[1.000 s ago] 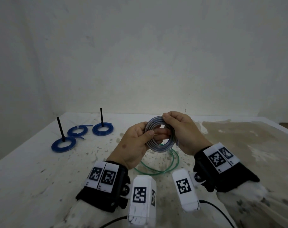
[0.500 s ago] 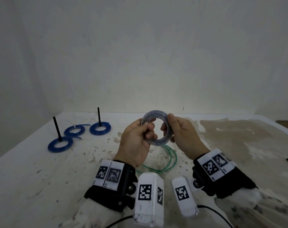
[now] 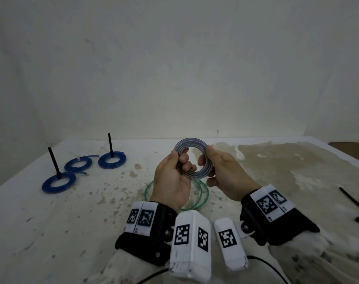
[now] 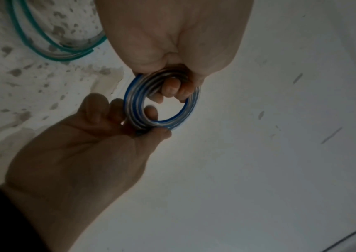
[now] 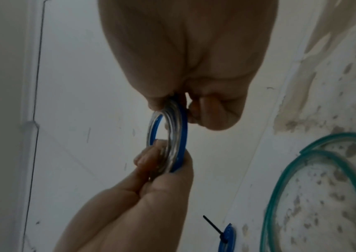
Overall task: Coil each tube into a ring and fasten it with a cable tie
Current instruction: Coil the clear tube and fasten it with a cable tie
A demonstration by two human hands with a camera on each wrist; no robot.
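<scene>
A clear tube with a blue stripe is wound into a small flat coil (image 3: 192, 142) and held upright above the table. My left hand (image 3: 172, 173) grips its left side, thumb on the outside and fingertips curled through the hole. My right hand (image 3: 221, 171) pinches the right side between thumb and fingers. The left wrist view shows the coil (image 4: 133, 105) with fingers of both hands on it. In the right wrist view the coil (image 5: 181, 136) is seen nearly edge-on. No cable tie is visible on this coil.
A loose green tube (image 3: 205, 194) lies in wide loops on the stained table (image 3: 72, 222) under my hands. Three blue coils (image 3: 58, 184) lie at the far left, two with black cable ties (image 3: 53, 160) sticking up. Loose black cable ties (image 3: 352, 201) lie at the right edge.
Both hands lifted the coil a little. The right hand slid from covering its top to pinching its right side, so the ring's hole now shows.
</scene>
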